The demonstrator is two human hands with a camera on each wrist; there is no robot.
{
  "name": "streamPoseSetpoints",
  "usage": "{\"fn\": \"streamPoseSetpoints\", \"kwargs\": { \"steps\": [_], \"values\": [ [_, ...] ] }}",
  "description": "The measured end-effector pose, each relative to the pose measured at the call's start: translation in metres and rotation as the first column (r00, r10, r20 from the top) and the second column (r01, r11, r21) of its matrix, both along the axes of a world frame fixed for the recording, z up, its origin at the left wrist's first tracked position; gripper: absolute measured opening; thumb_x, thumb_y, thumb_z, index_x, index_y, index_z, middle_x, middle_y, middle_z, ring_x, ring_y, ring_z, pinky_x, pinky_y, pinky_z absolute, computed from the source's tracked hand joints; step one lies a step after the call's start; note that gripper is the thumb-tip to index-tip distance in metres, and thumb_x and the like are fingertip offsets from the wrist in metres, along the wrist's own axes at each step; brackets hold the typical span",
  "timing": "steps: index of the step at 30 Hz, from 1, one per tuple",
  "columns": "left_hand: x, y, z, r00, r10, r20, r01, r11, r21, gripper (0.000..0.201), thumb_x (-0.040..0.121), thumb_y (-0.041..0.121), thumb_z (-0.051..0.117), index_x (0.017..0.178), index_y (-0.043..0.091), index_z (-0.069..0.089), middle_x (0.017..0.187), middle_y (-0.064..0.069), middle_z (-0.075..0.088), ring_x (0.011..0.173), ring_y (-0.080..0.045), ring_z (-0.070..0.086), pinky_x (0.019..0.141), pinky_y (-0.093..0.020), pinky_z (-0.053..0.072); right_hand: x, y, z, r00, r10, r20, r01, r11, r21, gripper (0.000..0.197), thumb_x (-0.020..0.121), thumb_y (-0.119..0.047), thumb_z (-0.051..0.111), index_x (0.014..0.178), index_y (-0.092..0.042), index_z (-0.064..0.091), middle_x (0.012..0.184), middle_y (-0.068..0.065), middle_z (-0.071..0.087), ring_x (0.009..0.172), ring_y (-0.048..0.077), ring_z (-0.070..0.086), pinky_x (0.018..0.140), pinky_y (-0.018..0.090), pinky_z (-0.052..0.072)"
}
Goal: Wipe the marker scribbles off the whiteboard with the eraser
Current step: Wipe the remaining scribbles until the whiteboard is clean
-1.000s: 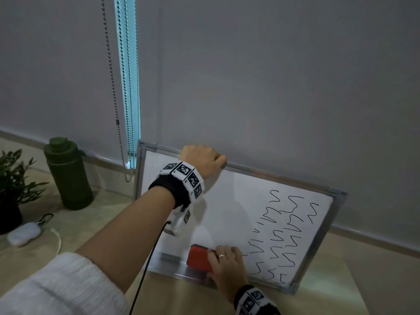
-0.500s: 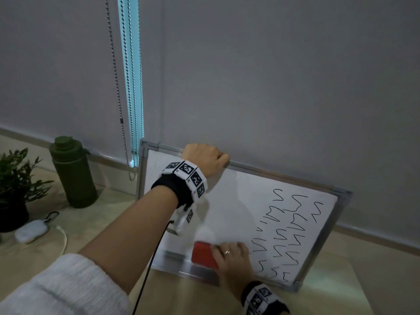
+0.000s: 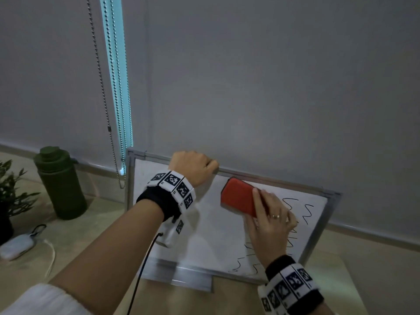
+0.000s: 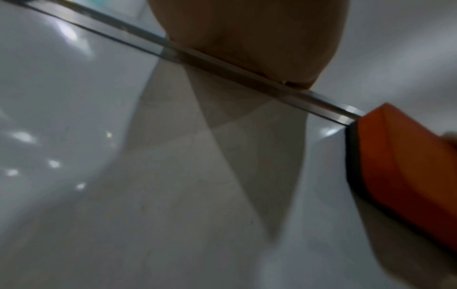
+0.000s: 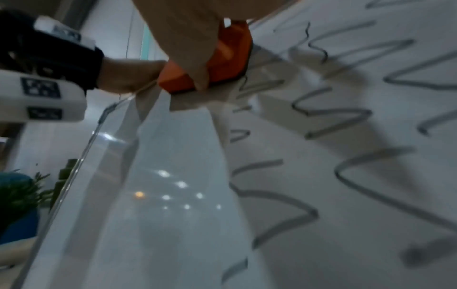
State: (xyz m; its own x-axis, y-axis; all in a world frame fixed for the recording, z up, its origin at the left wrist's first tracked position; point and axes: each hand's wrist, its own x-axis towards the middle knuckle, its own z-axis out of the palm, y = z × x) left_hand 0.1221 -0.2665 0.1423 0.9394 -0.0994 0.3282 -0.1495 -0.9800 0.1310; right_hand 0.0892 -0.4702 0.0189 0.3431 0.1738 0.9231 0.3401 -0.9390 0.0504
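Observation:
A metal-framed whiteboard (image 3: 204,242) leans against the wall on a wooden table. Black marker scribbles (image 3: 306,212) cover its right part; the left part is bare white. My left hand (image 3: 195,167) grips the board's top edge (image 4: 247,72). My right hand (image 3: 270,226) holds the red eraser (image 3: 238,196) flat against the board just under the top frame, right of my left hand. In the left wrist view the eraser (image 4: 400,168) shows its dark felt base on the board. In the right wrist view the eraser (image 5: 230,56) sits under my fingers, scribbles (image 5: 346,117) to its right.
A dark green bottle (image 3: 60,183) stands left of the board, with a potted plant (image 3: 9,196) and a small white device (image 3: 16,246) on a cord further left. Bead chains (image 3: 106,98) hang from the blind above the board's left corner. Bare table (image 3: 341,280) lies to the right.
My right hand has slid the eraser from the board's bottom edge up to just under the top frame. My left hand stays on the top edge.

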Motion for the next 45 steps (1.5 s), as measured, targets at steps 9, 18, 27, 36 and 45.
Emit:
{"fn": "streamPoseSetpoints", "kwargs": {
  "steps": [9,18,27,36,45],
  "values": [
    [-0.002,0.001,0.001,1.000,-0.007,0.022,0.007,1.000,0.022,0.043,0.092,0.035,0.033,0.087,0.013,0.070,0.095,-0.018,0.070,0.089,-0.034,0.063,0.064,-0.029,0.033,-0.005,-0.023,0.012,0.998,0.055,-0.014,-0.057,0.979,-0.195,0.056,0.076,-0.010,0.062,0.130,-0.017,0.048,0.129,0.003,0.050,0.120,0.022,0.046,0.098,0.041,0.028],
    [-0.003,0.001,-0.001,0.999,-0.002,0.041,0.001,1.000,0.016,0.044,0.091,0.035,0.035,0.080,0.008,0.067,0.091,-0.018,0.070,0.085,-0.034,0.063,0.064,-0.027,0.034,-0.016,-0.037,-0.035,0.992,0.101,-0.077,-0.113,0.977,-0.179,0.043,0.085,-0.015,0.052,0.128,-0.013,0.047,0.130,0.005,0.046,0.117,0.025,0.046,0.104,0.035,0.026],
    [-0.005,0.003,-0.001,0.999,-0.004,0.050,0.002,0.999,0.032,0.045,0.092,0.037,0.033,0.086,0.011,0.070,0.091,-0.017,0.071,0.086,-0.032,0.063,0.065,-0.027,0.032,-0.009,-0.036,0.007,0.994,0.099,-0.044,-0.099,0.995,-0.002,0.043,0.086,-0.025,0.052,0.127,-0.012,0.048,0.127,0.005,0.046,0.117,0.025,0.044,0.105,0.032,0.023],
    [0.000,0.002,-0.001,0.999,-0.005,0.035,0.004,1.000,0.028,0.045,0.091,0.037,0.033,0.084,0.010,0.069,0.092,-0.016,0.071,0.086,-0.032,0.063,0.065,-0.027,0.033,-0.018,-0.050,-0.024,0.990,0.084,-0.112,-0.108,0.967,-0.231,0.032,0.099,-0.034,0.036,0.124,-0.018,0.048,0.124,-0.003,0.047,0.110,0.019,0.048,0.102,0.037,0.021],
    [0.000,0.001,-0.003,0.999,0.002,0.051,-0.004,0.999,0.034,0.050,0.088,0.040,0.028,0.084,0.012,0.069,0.092,-0.016,0.071,0.085,-0.032,0.063,0.063,-0.027,0.031,-0.018,-0.041,-0.045,0.991,0.058,-0.125,-0.074,0.989,-0.128,0.044,0.084,-0.041,0.049,0.121,-0.017,0.049,0.119,-0.001,0.048,0.103,0.019,0.046,0.087,0.035,0.029]
  ]
}}
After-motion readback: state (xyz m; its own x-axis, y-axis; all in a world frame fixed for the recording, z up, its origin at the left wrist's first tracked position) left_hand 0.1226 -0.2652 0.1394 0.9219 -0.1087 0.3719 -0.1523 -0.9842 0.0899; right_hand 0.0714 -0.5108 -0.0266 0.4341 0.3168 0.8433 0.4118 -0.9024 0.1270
